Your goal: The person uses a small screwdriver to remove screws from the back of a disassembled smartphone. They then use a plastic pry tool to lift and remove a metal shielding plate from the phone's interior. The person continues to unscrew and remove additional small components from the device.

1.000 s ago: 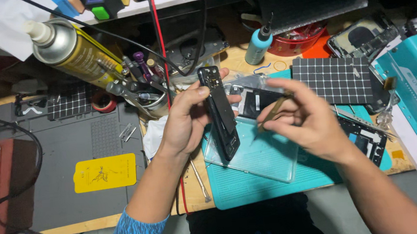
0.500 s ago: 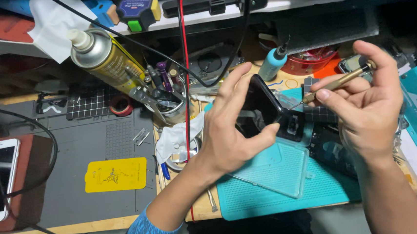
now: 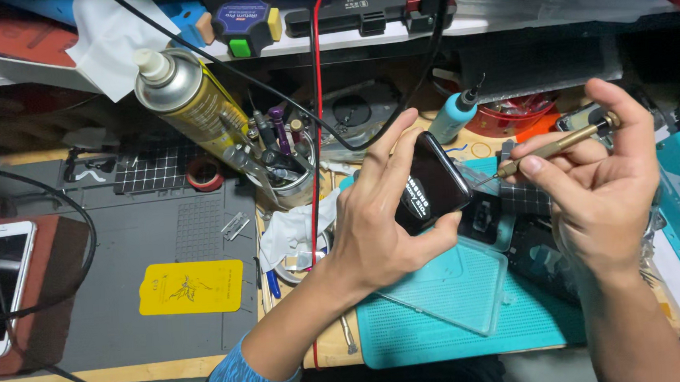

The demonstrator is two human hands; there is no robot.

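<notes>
The black phone (image 3: pixel 429 189) is gripped in the left hand (image 3: pixel 374 228) above the teal mat (image 3: pixel 414 341), brass screwdriver (image 3: pixel 564 142) pinched in the right hand (image 3: pixel 595 189), tip at its edge. Looks mid-job; nothing visibly removed yet.

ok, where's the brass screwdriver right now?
In the head view, right of centre: the screwdriver is pinched in the right hand, its tip aimed at the black phone that the left hand holds up.
</notes>
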